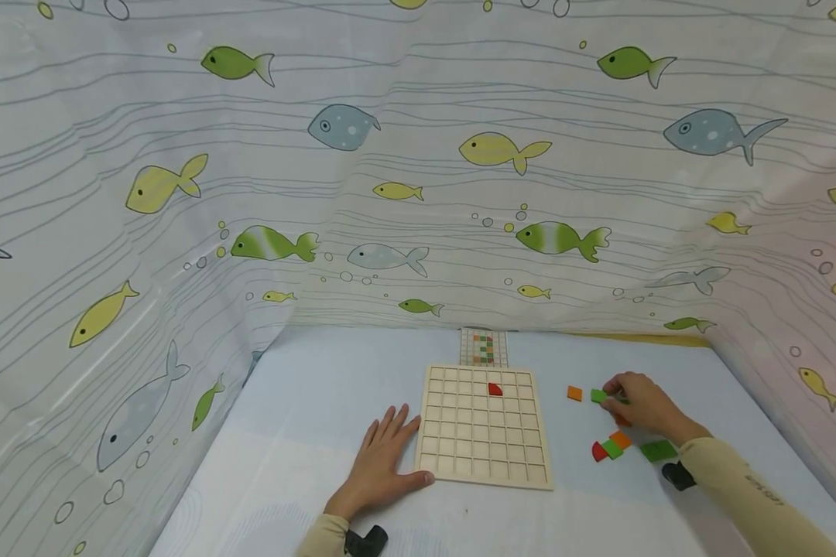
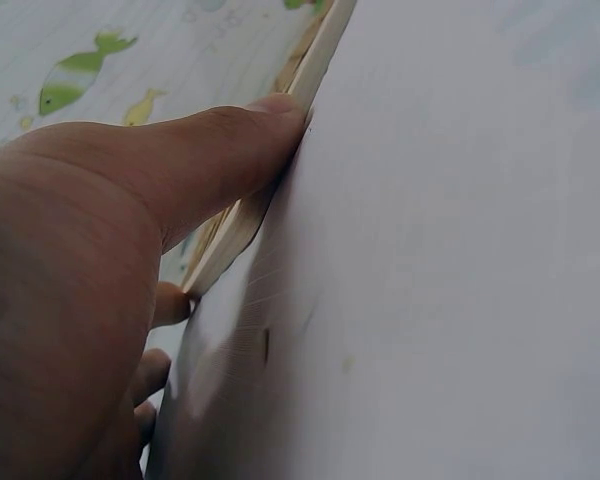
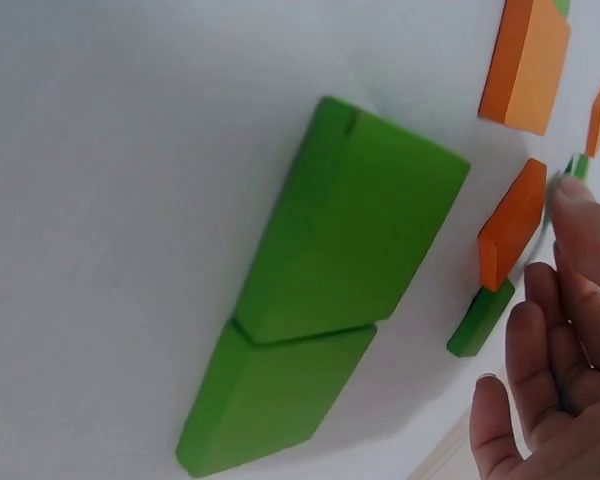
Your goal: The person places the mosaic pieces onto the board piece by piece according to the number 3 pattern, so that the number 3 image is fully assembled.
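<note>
A pale wooden grid board (image 1: 484,425) lies on the table with one red rounded piece (image 1: 495,389) in an upper cell. My left hand (image 1: 385,463) spreads flat at the board's lower left corner; its thumb (image 2: 230,145) touches the board's edge (image 2: 325,50). To the right of the board, my right hand (image 1: 639,404) has thumb and forefinger at a small green block (image 1: 598,395), seemingly pinching it. Its other fingers (image 3: 535,350) are curled. Beside that hand lie an orange block (image 3: 513,225) and a dark green block (image 3: 480,320).
Behind the board is a pattern card (image 1: 484,348) with coloured squares. Loose pieces lie at the right: an orange square (image 1: 574,394), a red rounded piece (image 1: 599,452) touching green and orange blocks, and two adjoining green blocks (image 3: 355,230). A fish-printed curtain (image 1: 418,232) surrounds the table.
</note>
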{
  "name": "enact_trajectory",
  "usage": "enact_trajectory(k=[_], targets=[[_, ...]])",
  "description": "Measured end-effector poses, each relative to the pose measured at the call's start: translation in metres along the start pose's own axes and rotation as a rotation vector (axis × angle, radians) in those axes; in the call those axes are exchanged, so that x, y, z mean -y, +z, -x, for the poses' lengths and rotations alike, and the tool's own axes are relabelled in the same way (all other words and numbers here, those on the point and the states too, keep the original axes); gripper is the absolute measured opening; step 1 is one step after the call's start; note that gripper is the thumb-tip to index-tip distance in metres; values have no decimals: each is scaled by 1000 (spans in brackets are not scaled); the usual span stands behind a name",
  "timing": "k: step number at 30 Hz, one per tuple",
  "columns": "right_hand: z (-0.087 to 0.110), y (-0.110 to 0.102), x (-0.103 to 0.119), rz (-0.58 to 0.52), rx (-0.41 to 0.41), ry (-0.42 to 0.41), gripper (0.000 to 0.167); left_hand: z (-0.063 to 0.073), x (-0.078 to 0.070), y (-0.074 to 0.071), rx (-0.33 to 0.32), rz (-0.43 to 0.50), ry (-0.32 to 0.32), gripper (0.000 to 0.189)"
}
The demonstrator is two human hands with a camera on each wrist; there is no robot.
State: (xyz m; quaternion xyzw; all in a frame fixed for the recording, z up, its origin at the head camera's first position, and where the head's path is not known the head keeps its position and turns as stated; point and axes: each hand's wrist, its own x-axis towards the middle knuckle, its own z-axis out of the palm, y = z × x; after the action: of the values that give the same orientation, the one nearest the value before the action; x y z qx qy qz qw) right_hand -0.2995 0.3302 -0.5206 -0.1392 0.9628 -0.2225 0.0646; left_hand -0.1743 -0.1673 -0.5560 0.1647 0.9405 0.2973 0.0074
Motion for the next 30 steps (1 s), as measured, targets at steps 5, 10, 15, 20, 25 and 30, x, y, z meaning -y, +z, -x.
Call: enact_trajectory(k=[5, 10, 15, 20, 25, 30], targets=[[-1, 2, 7, -16, -11, -12, 26, 1, -1, 0, 4, 6, -4, 94], [-6, 2, 16, -35, -20, -12, 24, 2, 0, -1, 1, 0, -1, 94], [-12, 7, 27, -54, -33, -26, 25, 2, 1, 0, 3, 1, 0, 94], [-21, 14, 40, -63, -41, -57, 25, 1, 3, 1, 3, -1, 2, 94], [-31, 19, 55, -76, -52, -76, 22, 1, 2, 1, 2, 2, -1, 94], [-38, 22, 69, -52, -67, -139, 21, 1, 0, 0, -1, 1, 0, 93]])
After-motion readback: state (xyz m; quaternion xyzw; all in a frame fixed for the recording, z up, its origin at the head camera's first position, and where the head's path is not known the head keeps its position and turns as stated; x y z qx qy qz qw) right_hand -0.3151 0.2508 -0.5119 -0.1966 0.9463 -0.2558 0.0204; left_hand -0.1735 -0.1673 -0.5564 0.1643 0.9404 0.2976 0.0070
